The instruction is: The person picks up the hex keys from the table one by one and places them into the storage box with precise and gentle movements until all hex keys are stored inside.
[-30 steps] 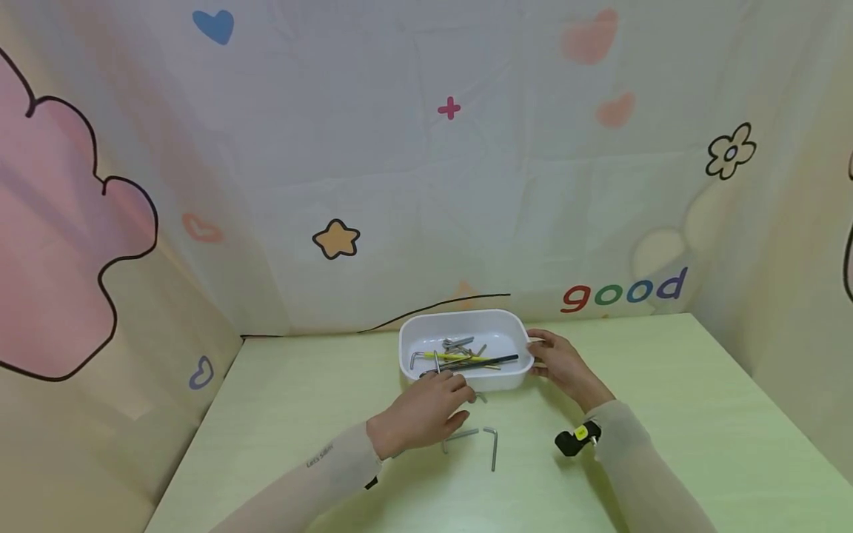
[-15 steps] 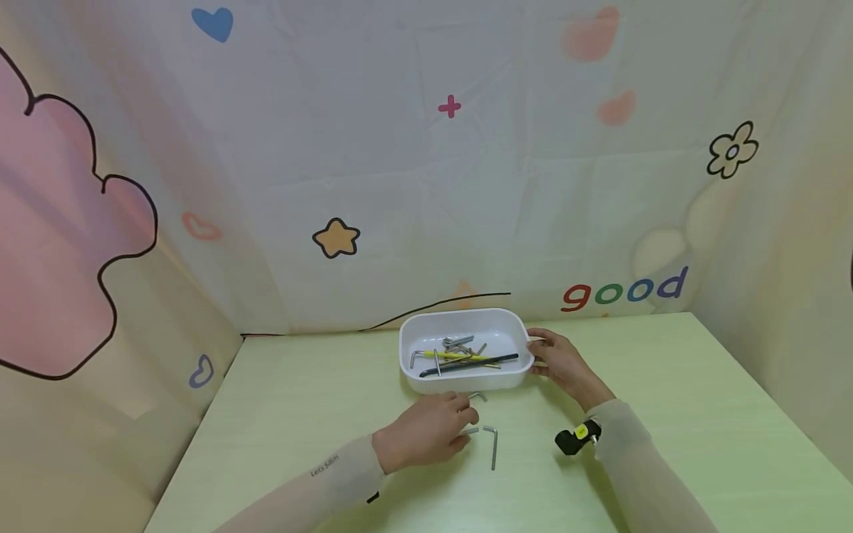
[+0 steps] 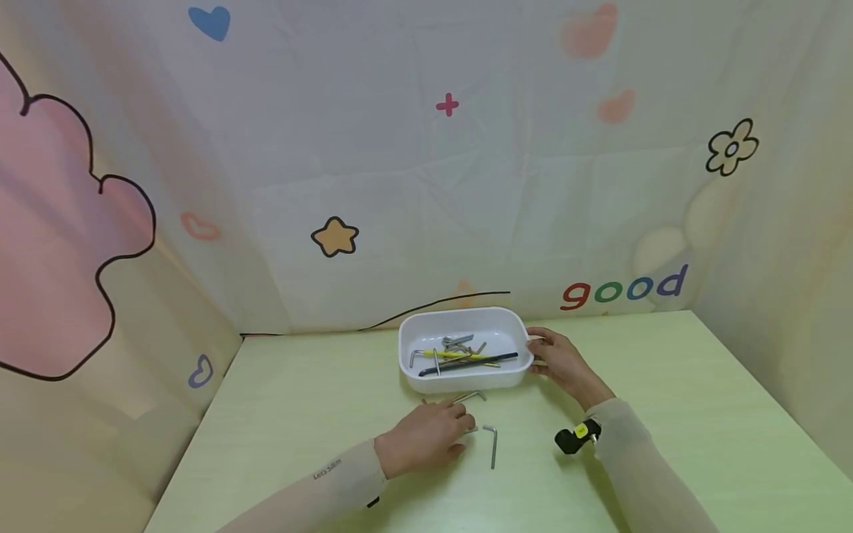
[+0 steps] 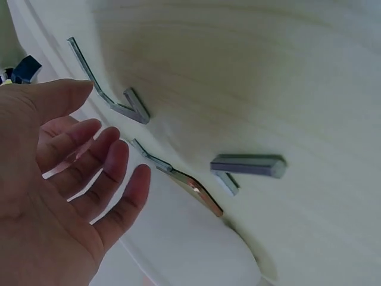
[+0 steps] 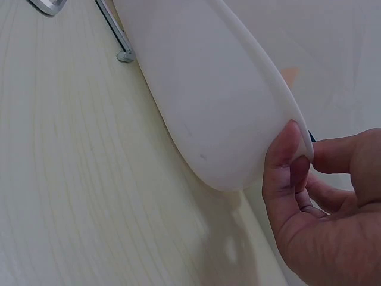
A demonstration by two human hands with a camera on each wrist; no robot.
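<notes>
My right hand (image 3: pixel 563 366) pinches the rim of a white plastic tub (image 3: pixel 460 383) at its right end, with thumb and fingers on either side of the rim in the right wrist view. Several hex keys lie in the tub, including a yellow one (image 3: pixel 436 354) and a long black one (image 3: pixel 496 360). My left hand (image 3: pixel 426 437) is low over the table before the tub, fingers loosely bent and holding nothing. Near its fingertips lie a silver hex key (image 4: pixel 247 165) and a copper-coloured one (image 4: pixel 205 196). Another silver hex key (image 3: pixel 494 448) lies to the hand's right.
The pale green tabletop (image 3: pixel 300 400) meets a printed cloth backdrop (image 3: pixel 413 185) right behind the tub. A black device (image 3: pixel 577 438) with a yellow mark is strapped at the right wrist.
My left hand has drawn back from the tub's front edge to the hex keys on the table, uncovering the tub's contents. My right hand stays on the rim.
</notes>
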